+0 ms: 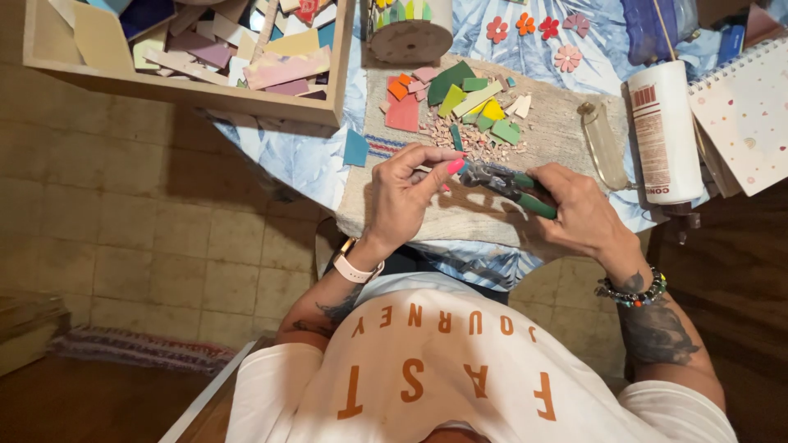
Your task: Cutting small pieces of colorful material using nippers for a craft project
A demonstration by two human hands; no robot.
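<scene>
My left hand (408,190) pinches a small tile piece at the jaws of a pair of nippers (502,182); the piece itself is mostly hidden by my fingertips. My right hand (579,215) grips the nippers' green handles. Both hands hover over a burlap mat (460,215) on the table. Just beyond them lies a pile of coloured tile pieces (460,102) in orange, green, yellow and pink, with small pale chips (472,141) scattered near the nippers.
A wooden tray (189,86) of larger tile scraps sits at the far left. A white glue tube (663,131), a clear bottle (603,146), a spiral notebook (747,111), ceramic flowers (533,29) and a round wooden block (409,37) stand around the mat.
</scene>
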